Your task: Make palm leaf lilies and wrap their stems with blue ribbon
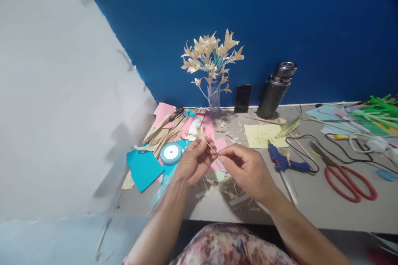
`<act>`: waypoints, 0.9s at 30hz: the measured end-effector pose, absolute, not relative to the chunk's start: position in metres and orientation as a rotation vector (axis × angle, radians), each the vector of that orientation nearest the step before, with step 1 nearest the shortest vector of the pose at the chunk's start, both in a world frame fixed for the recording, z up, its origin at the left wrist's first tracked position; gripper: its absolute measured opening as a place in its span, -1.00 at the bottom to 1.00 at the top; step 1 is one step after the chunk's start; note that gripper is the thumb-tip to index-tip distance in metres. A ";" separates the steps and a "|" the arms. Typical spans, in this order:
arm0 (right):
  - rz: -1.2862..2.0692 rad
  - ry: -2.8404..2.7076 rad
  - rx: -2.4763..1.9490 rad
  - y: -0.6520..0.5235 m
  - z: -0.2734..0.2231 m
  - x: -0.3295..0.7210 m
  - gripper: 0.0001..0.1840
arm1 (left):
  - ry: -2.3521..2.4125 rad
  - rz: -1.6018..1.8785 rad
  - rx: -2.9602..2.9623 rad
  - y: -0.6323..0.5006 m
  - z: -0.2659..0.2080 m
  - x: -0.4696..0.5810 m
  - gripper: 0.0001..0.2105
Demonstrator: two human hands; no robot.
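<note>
My left hand (194, 161) pinches a small pale corn-husk flower (201, 135) between thumb and fingers, its tip pointing up and to the left. At the lower end of its thin stem, the thumb and forefinger of my right hand (248, 169) are pressed together. A thin, light loop, wire or ribbon, hangs just below these fingertips; where it ends is hidden. Left of my hands lies a roll of blue ribbon (171, 153) beside a turquoise sheet (143, 169). Beneath them, husk scraps (228, 186) litter the table.
Behind my hands, a clear vase (214, 101) holds husk flowers (211, 51). A phone (243, 98) and a dark flask (275, 91) stand by the blue wall. To the right are a blue glue gun (286, 159), its cord, red-handled scissors (348, 178) and green pipe cleaners (381, 109).
</note>
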State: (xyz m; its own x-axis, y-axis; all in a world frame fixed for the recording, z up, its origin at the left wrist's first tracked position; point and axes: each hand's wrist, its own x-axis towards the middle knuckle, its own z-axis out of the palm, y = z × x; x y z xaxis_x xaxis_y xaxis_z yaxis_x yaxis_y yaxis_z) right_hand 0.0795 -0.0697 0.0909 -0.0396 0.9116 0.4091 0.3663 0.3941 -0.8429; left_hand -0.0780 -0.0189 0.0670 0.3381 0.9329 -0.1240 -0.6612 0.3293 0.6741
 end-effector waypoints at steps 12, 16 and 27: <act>0.623 -1.635 -1.170 -0.073 0.091 0.081 -0.86 | 0.564 1.116 0.575 -0.020 0.066 -0.075 -0.73; 0.621 -1.630 -1.169 -0.073 0.090 0.081 -0.85 | 0.562 1.114 0.594 -0.020 0.067 -0.074 -0.73; 0.632 -1.600 -1.181 -0.072 0.089 0.079 -0.86 | 0.560 1.128 0.585 -0.021 0.066 -0.071 -0.73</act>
